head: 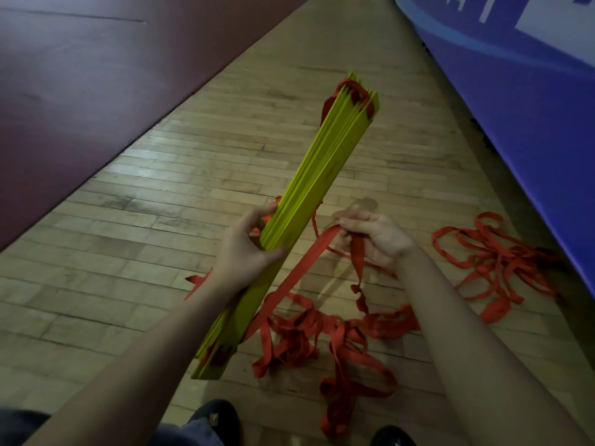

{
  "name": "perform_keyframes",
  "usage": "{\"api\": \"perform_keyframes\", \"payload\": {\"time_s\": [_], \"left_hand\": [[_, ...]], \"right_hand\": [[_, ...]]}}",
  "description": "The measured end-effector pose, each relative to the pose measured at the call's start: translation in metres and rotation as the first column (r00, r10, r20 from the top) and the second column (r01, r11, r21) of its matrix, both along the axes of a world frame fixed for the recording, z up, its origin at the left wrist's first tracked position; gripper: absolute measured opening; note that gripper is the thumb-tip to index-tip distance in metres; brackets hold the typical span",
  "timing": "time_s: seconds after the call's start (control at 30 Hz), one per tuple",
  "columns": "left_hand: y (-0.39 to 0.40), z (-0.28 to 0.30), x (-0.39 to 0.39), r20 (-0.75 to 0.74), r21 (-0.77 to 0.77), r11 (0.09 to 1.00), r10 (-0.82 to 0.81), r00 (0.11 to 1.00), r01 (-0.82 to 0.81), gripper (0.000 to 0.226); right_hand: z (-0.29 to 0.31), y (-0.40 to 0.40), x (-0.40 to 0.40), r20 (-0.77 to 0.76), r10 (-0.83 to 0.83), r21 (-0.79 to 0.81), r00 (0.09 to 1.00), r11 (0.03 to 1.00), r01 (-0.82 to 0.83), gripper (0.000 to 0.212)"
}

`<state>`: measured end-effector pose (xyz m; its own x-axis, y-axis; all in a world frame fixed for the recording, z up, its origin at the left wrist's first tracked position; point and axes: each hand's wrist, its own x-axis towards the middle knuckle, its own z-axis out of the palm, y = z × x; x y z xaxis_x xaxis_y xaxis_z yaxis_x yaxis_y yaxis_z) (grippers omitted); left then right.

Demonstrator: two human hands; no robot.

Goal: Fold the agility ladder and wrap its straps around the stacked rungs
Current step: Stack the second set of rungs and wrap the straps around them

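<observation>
Left hand (244, 249) grips the stacked rungs (299, 214) mid-frame, bundle slanting toward upper right. Right hand (375, 235) pinches a red strap (289, 278); the rest lies loose on the floor (161, 188), lower right. I judge wrapping just starting; next I'd swing the strap round the stack.

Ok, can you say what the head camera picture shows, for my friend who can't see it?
A left hand grips a stack of yellow ladder rungs held above a wooden floor, while the right hand pinches a red strap. More red strap lies tangled in loops on the floor.
</observation>
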<state>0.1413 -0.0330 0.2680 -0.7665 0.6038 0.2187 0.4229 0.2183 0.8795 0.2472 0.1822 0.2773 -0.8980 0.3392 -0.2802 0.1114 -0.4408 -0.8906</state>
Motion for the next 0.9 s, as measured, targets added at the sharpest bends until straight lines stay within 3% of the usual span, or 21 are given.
{"api": "perform_keyframes", "payload": {"time_s": [0.1, 0.23, 0.47, 0.67, 0.9], "left_hand": [[0.003, -0.004, 0.004, 0.011, 0.007, 0.999, -0.047, 0.999, 0.047, 0.068], [0.008, -0.007, 0.009, -0.029, 0.008, 0.994, -0.108, 0.994, 0.108, 0.065], [0.023, -0.007, 0.001, 0.047, -0.001, 0.976, -0.219, 0.975, 0.220, 0.075], [0.036, -0.010, -0.004, 0.105, 0.059, 0.953, -0.301, 0.948, 0.297, 0.084], [0.048, -0.004, -0.007, 0.078, 0.073, 0.940, -0.338, 0.938, 0.332, 0.072]], "right_hand": [[-0.001, -0.005, -0.009, 0.004, -0.047, -0.069, 0.999, 0.996, 0.048, 0.019], [0.000, -0.004, -0.021, 0.010, -0.068, -0.004, 0.998, 0.998, 0.068, 0.036], [-0.001, 0.003, -0.026, -0.092, -0.096, -0.010, 0.991, 0.995, 0.096, 0.014], [-0.003, 0.006, -0.031, -0.061, -0.128, 0.239, 0.990, 0.961, 0.139, 0.017], [-0.005, 0.002, -0.029, -0.126, -0.085, 0.102, 0.988, 0.990, 0.099, 0.018]]}}
